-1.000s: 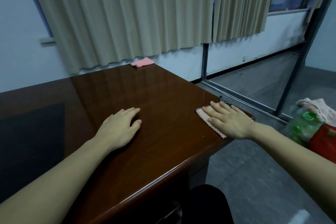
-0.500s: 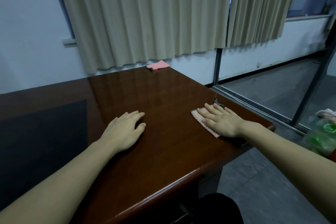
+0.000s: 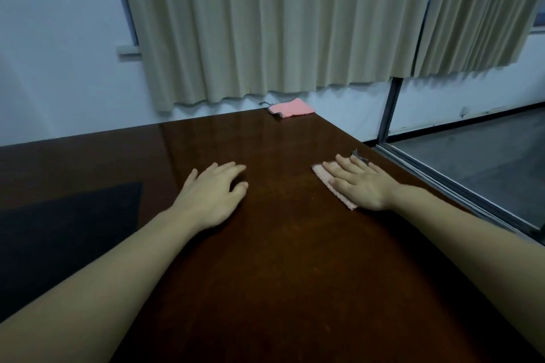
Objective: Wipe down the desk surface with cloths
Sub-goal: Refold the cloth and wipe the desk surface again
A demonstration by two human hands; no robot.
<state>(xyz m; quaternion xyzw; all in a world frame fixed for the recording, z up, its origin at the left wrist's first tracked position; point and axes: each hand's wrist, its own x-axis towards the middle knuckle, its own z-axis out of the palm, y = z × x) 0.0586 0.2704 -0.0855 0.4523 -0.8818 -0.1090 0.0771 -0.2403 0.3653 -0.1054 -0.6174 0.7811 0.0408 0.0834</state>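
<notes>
The right hand [image 3: 361,186] presses flat, fingers straight, on the pale cloth [image 3: 334,186] (left hand [image 3: 213,193] lies flat and empty), so steady overlapping strokes across the desk [image 3: 280,259] would serve best.

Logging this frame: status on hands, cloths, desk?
Right hand flat, pressing pale cloth near desk's right edge. Left hand flat on bare wood, no cloth. Pink cloth idle at far corner. Nothing in the way.
</notes>
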